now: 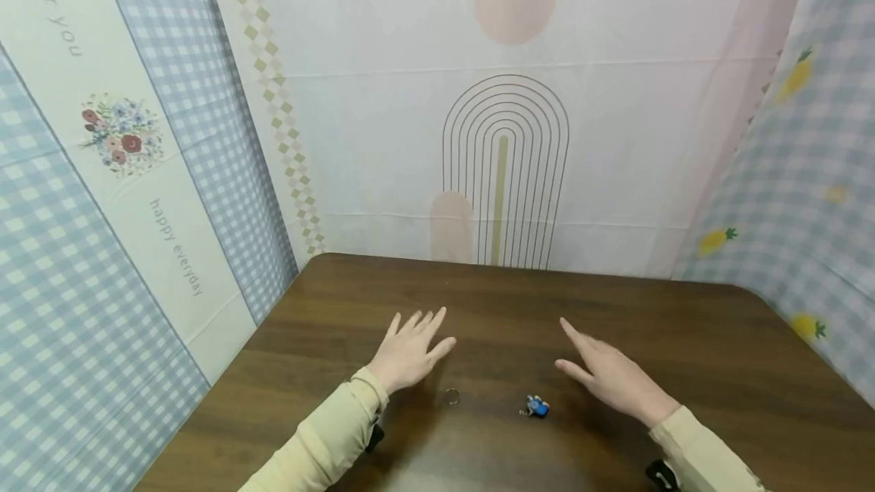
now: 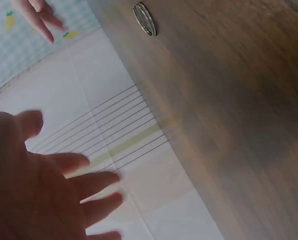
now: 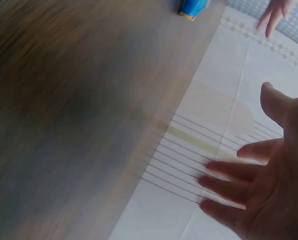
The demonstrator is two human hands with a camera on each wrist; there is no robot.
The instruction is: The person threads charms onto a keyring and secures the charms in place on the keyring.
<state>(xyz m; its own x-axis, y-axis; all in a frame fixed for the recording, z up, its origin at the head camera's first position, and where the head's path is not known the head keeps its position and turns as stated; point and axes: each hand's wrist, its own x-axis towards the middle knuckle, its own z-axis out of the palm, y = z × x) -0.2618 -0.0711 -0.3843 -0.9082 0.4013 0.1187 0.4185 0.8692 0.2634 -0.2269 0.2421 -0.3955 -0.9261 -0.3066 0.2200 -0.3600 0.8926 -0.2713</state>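
Note:
A thin metal split ring [image 1: 453, 397] lies on the brown table, and the left wrist view shows its coiled loop [image 2: 145, 19] up close. To its right is a small blue figure charm [image 1: 537, 406] with a short chain at its left side; only part of the blue charm [image 3: 192, 7] enters the right wrist view. My left hand [image 1: 409, 351] hovers beyond and left of the ring, fingers spread, holding nothing. On the other side, my right hand [image 1: 615, 374] is held up to the right of the charm, its fingers extended and apart from it.
The dark wood table [image 1: 506, 302] has rounded far corners. Behind it hangs a pale cloth [image 1: 369, 143] with printed arches. Checked cloths stand at the left [image 1: 191, 59] and right [image 1: 786, 196] sides.

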